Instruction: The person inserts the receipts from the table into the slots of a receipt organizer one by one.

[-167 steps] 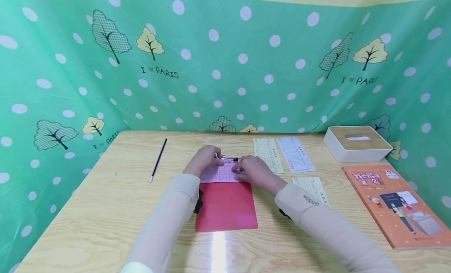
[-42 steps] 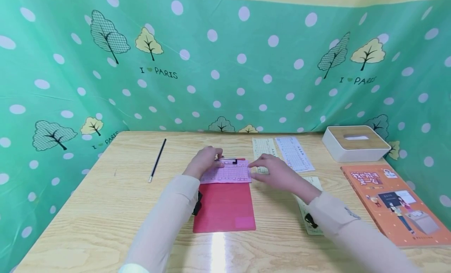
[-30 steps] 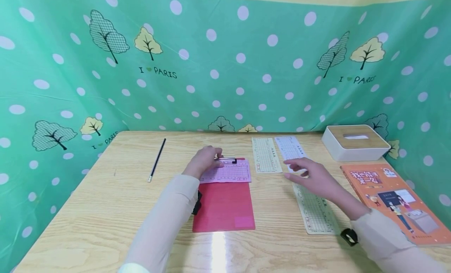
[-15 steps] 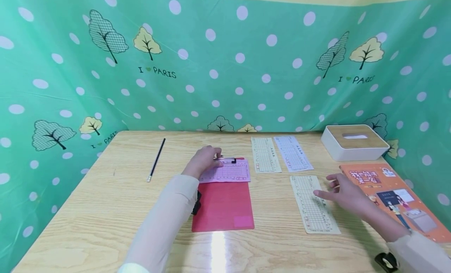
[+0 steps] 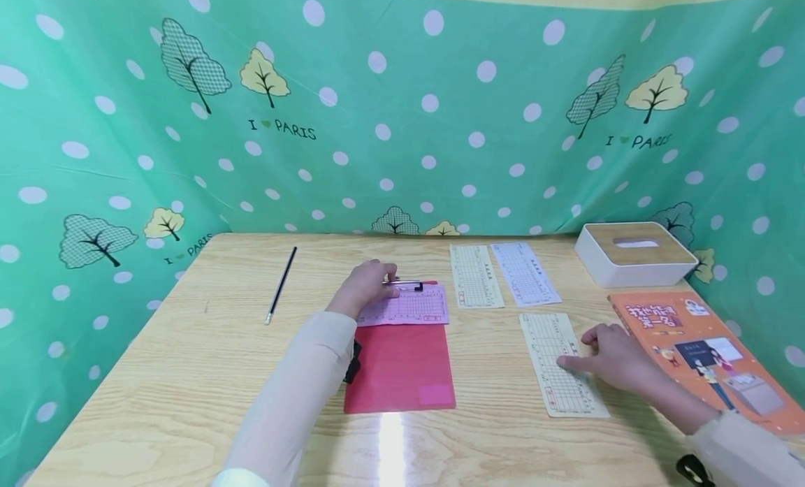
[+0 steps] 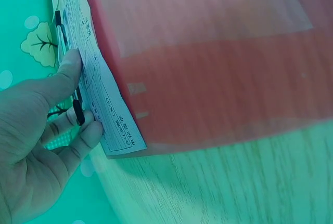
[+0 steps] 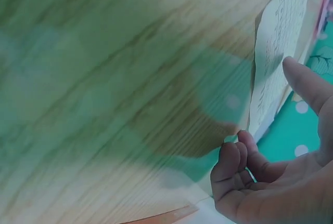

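Observation:
A red clipboard [image 5: 399, 375] lies in the middle of the table, a pink printed form [image 5: 418, 309] across its top end. My left hand [image 5: 365, 288] grips the clipboard's wire clip [image 5: 410, 285]. In the left wrist view my thumb [image 6: 67, 73] presses on the clip from the front, with fingers behind the top edge. To the right lies a pale yellow-green printed form [image 5: 553, 372]. My right hand [image 5: 619, 360] is over its right side, thumb resting on or just above the sheet. The right wrist view has my other fingers [image 7: 229, 161] bent by the form's edge.
Behind, a second pale green form [image 5: 476, 277] and a pale lilac one [image 5: 525, 274] lie side by side. An orange book [image 5: 704, 361] is at the right, below a white tissue box [image 5: 635, 256]. A pencil [image 5: 281, 284] lies at the left.
My right hand has left the clipboard and moved right to the nearer green form; over the last half second its thumb has lowered slightly toward the sheet. The left hand stays at the clip.

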### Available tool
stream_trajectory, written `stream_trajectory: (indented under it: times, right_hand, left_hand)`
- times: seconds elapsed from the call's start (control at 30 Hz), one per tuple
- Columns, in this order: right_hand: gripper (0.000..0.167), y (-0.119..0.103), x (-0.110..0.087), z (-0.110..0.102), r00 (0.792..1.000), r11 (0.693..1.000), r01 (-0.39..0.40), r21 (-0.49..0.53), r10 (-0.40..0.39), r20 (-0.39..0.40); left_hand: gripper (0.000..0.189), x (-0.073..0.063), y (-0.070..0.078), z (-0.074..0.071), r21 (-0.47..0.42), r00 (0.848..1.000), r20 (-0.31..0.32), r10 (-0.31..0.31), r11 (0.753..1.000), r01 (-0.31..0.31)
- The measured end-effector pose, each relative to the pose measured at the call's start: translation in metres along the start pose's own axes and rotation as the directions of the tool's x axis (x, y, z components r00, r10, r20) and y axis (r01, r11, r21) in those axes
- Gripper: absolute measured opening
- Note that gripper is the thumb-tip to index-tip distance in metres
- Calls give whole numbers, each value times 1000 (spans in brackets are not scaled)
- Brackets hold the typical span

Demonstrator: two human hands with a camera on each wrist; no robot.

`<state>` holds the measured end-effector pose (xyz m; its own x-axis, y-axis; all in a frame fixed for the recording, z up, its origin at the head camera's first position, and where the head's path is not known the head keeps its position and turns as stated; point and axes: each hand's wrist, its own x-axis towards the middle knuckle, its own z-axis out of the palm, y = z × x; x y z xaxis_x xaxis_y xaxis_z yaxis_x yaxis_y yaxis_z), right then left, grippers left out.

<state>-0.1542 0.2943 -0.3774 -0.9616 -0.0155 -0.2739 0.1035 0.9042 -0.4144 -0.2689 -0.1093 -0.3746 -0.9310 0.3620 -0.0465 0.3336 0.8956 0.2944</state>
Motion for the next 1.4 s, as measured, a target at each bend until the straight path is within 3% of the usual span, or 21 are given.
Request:
stream_trajectory:
  times: [0.13,0.27,0.33,0.4,0.53,0.6,0.83,1.07,1.4]
  right_hand:
    - [76,-7,0,2,1000,1000,6,1,-6,13]
    - [62,-13,1,4,995,996,94,2,-94,10]
    - [64,-15,2,3,993,993,119,2,-119,16]
    - [73,-16,1,2,994,994,109,-6,-109,22]
    - [98,-20,-3,-3,998,998,15,-57,-11,65]
    - [102,-21,-5,-4,996,996,-8,-87,16,90]
    - [96,-26,-8,-4,994,990,-21,-143,36,100]
    - [81,-25,-4,-6,990,994,-29,-103,42,134]
    - [90,-14,-2,-3,991,999,3,-42,3,134]
  left_hand:
    - [19,0,0,1,4,1000,3,-3,1000,3]
    - [19,-3,1,-1,0,1000,-6,-4,1000,4]
    - [19,-5,1,-2,0,1000,-11,-1,1000,1]
    - [19,-5,1,-2,0,1000,-13,0,1000,0]
    - [19,-4,-1,0,2,1000,-17,3,1000,-3]
    - [19,-4,-2,1,-1,1000,-15,2,1000,-2]
    - [19,-3,-3,0,16,1000,-17,19,1000,-19]
    - [18,-3,-2,-1,7,1000,-2,9,1000,-9]
    - [19,-1,0,-2,9,1000,-8,10,1000,-10]
